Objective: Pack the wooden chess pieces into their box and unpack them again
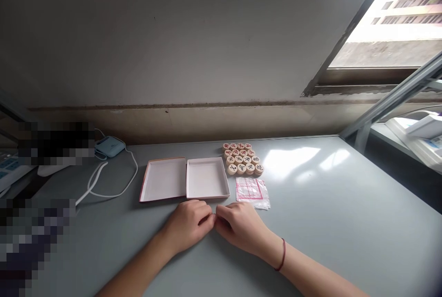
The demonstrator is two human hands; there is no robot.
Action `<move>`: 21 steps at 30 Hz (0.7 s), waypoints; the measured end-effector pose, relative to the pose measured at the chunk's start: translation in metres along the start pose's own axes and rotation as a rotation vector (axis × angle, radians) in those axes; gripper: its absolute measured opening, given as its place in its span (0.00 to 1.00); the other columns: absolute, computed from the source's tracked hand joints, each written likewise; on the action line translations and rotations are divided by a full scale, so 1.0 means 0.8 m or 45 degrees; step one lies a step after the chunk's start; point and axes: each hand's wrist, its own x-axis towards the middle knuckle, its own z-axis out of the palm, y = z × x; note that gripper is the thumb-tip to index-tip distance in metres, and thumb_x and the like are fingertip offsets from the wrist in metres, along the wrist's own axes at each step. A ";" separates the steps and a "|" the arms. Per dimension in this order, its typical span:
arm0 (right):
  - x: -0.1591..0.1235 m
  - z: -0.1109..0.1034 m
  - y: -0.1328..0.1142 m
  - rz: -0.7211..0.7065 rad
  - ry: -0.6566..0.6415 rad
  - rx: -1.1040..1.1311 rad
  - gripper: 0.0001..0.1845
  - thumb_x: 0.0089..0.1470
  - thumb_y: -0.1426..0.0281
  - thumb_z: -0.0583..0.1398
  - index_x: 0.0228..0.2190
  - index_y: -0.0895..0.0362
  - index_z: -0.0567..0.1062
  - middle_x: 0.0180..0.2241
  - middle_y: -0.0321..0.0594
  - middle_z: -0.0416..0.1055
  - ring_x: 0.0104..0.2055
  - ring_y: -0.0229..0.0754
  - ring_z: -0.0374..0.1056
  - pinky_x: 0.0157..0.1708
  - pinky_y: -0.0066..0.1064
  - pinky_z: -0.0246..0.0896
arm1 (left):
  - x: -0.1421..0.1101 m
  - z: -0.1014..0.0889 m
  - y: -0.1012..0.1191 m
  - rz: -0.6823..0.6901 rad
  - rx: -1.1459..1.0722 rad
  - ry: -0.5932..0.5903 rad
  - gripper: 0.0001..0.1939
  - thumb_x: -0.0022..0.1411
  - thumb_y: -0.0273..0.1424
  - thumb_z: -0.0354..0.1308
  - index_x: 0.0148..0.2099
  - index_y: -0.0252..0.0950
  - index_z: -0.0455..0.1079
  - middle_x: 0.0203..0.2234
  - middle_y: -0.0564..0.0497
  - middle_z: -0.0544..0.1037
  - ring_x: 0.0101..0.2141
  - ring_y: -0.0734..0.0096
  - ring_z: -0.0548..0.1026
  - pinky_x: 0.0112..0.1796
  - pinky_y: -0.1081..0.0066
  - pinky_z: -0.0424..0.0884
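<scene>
My left hand (189, 224) rests on the grey table with its fingers curled in a loose fist. Beside it lies my right hand (241, 223), likewise curled, its fingertips meeting those of the left; neither shows anything held. Just beyond the left hand stand a shallow box lid (164, 179) and a shallow box base (207, 178), side by side, both bare inside. Chinese chess pieces (241, 159) stand stacked in neat rows to the right of the box. Nearer my right hand lies a clear plastic sheet or bag (263, 199) with a pink-lined grid (248, 189).
A light blue device (111, 146) with a white cable (113, 195) lies at the back left of the table (328, 223). The wall (193, 48) rises behind. At the right are a metal bar (397, 90) and white objects on a side surface.
</scene>
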 end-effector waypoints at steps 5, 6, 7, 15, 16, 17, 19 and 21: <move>0.000 -0.001 -0.001 -0.002 -0.003 0.012 0.10 0.51 0.74 0.53 0.19 0.57 0.63 0.16 0.33 0.62 0.17 0.31 0.51 0.21 0.27 0.36 | -0.001 0.000 0.000 0.003 0.001 0.006 0.14 0.64 0.29 0.48 0.25 0.36 0.64 0.22 0.53 0.71 0.26 0.73 0.68 0.28 0.73 0.60; 0.000 -0.001 -0.001 -0.002 -0.004 0.017 0.10 0.51 0.74 0.53 0.19 0.57 0.63 0.16 0.33 0.61 0.17 0.31 0.50 0.21 0.27 0.36 | -0.001 0.000 0.000 0.007 0.004 0.009 0.14 0.64 0.29 0.48 0.25 0.36 0.64 0.22 0.53 0.71 0.26 0.73 0.68 0.28 0.73 0.60; 0.000 -0.001 0.000 -0.002 -0.005 0.024 0.10 0.51 0.74 0.54 0.19 0.57 0.62 0.16 0.32 0.61 0.18 0.31 0.49 0.21 0.26 0.35 | -0.001 0.000 0.000 0.013 0.007 0.013 0.15 0.64 0.29 0.48 0.25 0.36 0.65 0.22 0.53 0.71 0.26 0.73 0.68 0.28 0.73 0.60; -0.001 0.000 0.002 0.006 0.012 0.090 0.11 0.49 0.74 0.54 0.19 0.56 0.57 0.16 0.30 0.54 0.19 0.31 0.41 0.21 0.26 0.34 | -0.002 0.000 0.000 0.059 0.021 0.059 0.15 0.65 0.29 0.48 0.25 0.36 0.63 0.21 0.54 0.70 0.25 0.73 0.67 0.27 0.73 0.59; -0.002 0.000 0.002 0.004 0.015 0.100 0.11 0.49 0.74 0.54 0.19 0.56 0.57 0.16 0.30 0.54 0.19 0.32 0.41 0.21 0.26 0.34 | -0.002 0.000 0.000 0.060 0.022 0.058 0.15 0.65 0.29 0.48 0.25 0.36 0.63 0.21 0.54 0.70 0.25 0.73 0.67 0.27 0.73 0.59; -0.002 0.001 0.002 0.002 0.017 0.109 0.11 0.49 0.75 0.54 0.19 0.56 0.56 0.16 0.29 0.54 0.19 0.32 0.41 0.22 0.26 0.34 | -0.002 0.000 0.000 0.061 0.023 0.058 0.15 0.65 0.29 0.48 0.25 0.36 0.63 0.21 0.54 0.70 0.25 0.73 0.67 0.27 0.73 0.59; -0.002 0.001 0.002 0.005 0.020 0.119 0.12 0.49 0.75 0.54 0.19 0.56 0.55 0.16 0.29 0.53 0.20 0.32 0.40 0.22 0.26 0.34 | -0.003 0.001 0.000 0.063 0.026 0.060 0.15 0.65 0.29 0.48 0.24 0.36 0.63 0.21 0.54 0.70 0.24 0.73 0.67 0.27 0.73 0.59; -0.003 0.002 0.002 0.006 0.020 0.125 0.12 0.49 0.74 0.53 0.19 0.56 0.55 0.16 0.29 0.53 0.20 0.32 0.40 0.22 0.26 0.34 | -0.004 0.001 -0.001 0.066 0.025 0.063 0.15 0.64 0.29 0.48 0.25 0.36 0.63 0.21 0.54 0.70 0.25 0.73 0.67 0.27 0.73 0.59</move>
